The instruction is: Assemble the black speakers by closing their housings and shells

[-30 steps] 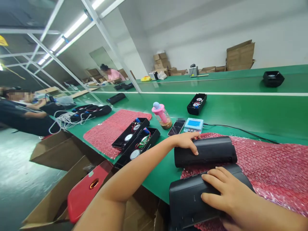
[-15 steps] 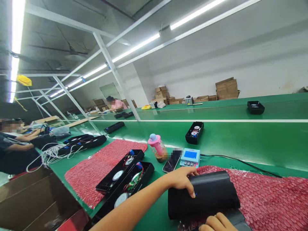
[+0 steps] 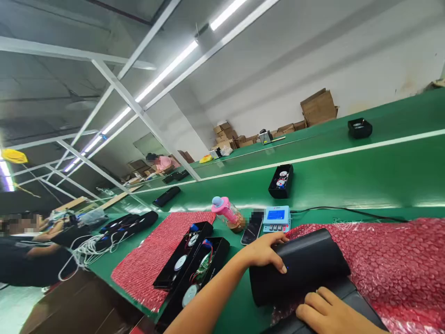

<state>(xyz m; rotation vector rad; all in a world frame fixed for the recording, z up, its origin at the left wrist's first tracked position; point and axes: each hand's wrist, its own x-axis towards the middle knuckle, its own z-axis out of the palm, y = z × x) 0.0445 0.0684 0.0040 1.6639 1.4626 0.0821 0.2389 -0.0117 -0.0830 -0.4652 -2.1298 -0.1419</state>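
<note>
My left hand [image 3: 264,251] grips the left end of a black speaker housing [image 3: 309,265] lying on red bubble wrap [image 3: 392,260], fingers curled over its top edge. My right hand [image 3: 327,313] rests with bent fingers on a second black housing [image 3: 358,308] nearer to me, at the bottom edge of the view. Two open black housings [image 3: 194,264] with round drivers and wiring lie side by side to the left of my left arm, partly on another red bubble-wrap mat [image 3: 156,253].
Behind the housings stand a small blue-screened meter [image 3: 277,218] with a black cable, a phone [image 3: 252,228] and a pink-capped bottle [image 3: 227,213]. More black housings [image 3: 281,180] sit on the green conveyor belt [image 3: 347,176]. People work at the far left and back. Cardboard boxes line the wall.
The camera has tilted upward and rolled, so the bench sits lower and slanted in view. My left hand keeps its grip on the upper housing; my right hand stays on the lower one.
</note>
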